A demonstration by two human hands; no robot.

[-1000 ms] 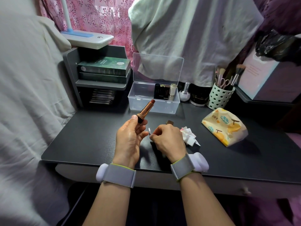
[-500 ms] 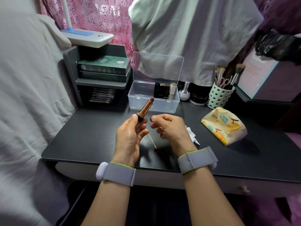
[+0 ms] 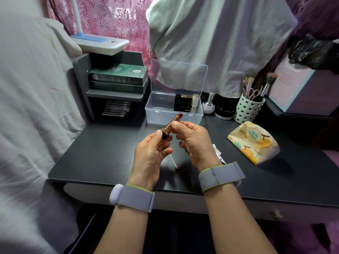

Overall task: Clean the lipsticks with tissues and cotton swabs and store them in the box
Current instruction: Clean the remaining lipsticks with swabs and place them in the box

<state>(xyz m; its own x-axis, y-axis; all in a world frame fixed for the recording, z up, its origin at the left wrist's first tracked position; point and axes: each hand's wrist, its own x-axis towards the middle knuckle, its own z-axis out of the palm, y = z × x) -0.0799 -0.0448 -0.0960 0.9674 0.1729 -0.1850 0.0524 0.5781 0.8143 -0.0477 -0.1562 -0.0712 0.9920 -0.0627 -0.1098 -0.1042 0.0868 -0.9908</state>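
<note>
An uncapped rose-gold lipstick (image 3: 171,124) with a dark red tip is held tilted above the desk. My left hand (image 3: 152,154) grips its dark base. My right hand (image 3: 194,142) pinches the metal tube just above the base. A used cotton swab (image 3: 173,162) with a pink end lies on the desk between my hands. A crumpled white tissue (image 3: 218,153) shows partly behind my right hand. The clear plastic box (image 3: 157,114) stands open behind, with several lipsticks (image 3: 186,103) upright in its right end.
A printed tissue pack (image 3: 254,142) lies at the right. A perforated brush cup (image 3: 248,109), a small bottle (image 3: 209,105) and a dark jar (image 3: 224,110) stand by the box. A grey shelf with green boxes (image 3: 117,77) stands at the back left.
My right hand let go of the cotton swab, which now lies on the desk, and moved up to pinch the lipstick tube. My left hand kept hold of the lipstick.
</note>
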